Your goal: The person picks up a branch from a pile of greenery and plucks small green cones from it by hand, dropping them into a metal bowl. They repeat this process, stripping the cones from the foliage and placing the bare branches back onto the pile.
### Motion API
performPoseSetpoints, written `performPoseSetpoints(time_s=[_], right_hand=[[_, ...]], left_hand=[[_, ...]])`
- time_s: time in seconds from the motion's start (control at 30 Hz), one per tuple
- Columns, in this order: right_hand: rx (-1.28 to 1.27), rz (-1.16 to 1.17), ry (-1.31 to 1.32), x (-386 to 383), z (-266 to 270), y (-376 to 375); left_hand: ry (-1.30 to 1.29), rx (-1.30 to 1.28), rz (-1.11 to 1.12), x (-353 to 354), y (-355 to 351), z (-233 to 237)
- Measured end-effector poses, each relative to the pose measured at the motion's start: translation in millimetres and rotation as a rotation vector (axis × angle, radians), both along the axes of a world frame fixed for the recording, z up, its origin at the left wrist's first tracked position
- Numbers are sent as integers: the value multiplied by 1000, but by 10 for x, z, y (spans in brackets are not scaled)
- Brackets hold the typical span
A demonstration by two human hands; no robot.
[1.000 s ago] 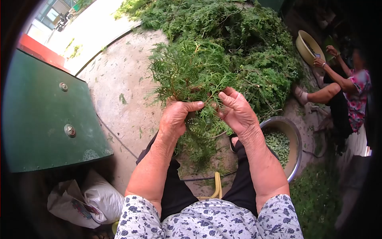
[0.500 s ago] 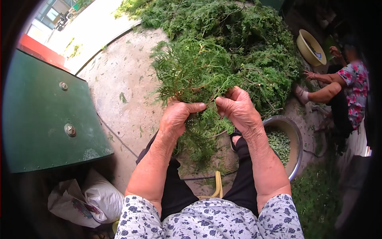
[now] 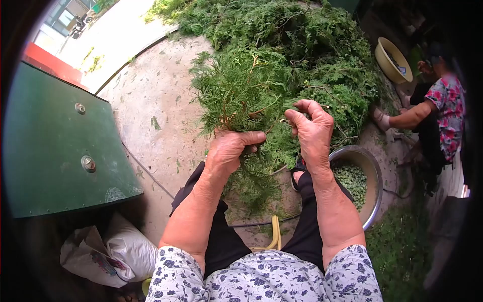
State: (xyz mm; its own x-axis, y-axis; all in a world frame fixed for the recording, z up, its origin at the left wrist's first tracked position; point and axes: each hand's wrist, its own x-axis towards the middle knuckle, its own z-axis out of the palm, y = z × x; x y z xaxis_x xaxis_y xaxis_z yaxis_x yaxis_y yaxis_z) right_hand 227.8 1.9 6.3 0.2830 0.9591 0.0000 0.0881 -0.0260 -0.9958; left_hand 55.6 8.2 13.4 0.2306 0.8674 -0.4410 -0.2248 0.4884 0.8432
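Note:
My left hand [image 3: 229, 148] is closed round the stems of a leafy green branch [image 3: 239, 90], which fans out above it. To its right, my right hand [image 3: 314, 126] is raised with thumb and forefinger curled toward each other beside the foliage. Whatever sits between those fingertips is too small to name. A metal bowl [image 3: 375, 189] stands by my right forearm, partly filled with small pale green cones [image 3: 351, 183].
A large heap of green branches [image 3: 327, 45] lies ahead. At right, a person [image 3: 445, 110] sits near a yellow basin [image 3: 392, 60]. A green metal panel [image 3: 65, 146] and a white sack [image 3: 128, 249] are at left. A yellow stool edge [image 3: 276, 232] shows between my legs.
My right hand has moved right and slightly up, away from my left hand and the branch. My left hand has shifted slightly right. The other person's arms have moved.

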Motion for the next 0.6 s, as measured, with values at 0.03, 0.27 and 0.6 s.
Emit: performPoseSetpoints(time_s=[0.03,0.27,0.6], right_hand=[[49,-91,154,108,-34,74],[-59,161,883,110,-54,26],[-361,408,622,-191,-189,-117]], left_hand=[[2,-29,18,-24,-6,18],[-162,-27,187,-124,7,-103],[-172,-8,165,-130,20,-101]])
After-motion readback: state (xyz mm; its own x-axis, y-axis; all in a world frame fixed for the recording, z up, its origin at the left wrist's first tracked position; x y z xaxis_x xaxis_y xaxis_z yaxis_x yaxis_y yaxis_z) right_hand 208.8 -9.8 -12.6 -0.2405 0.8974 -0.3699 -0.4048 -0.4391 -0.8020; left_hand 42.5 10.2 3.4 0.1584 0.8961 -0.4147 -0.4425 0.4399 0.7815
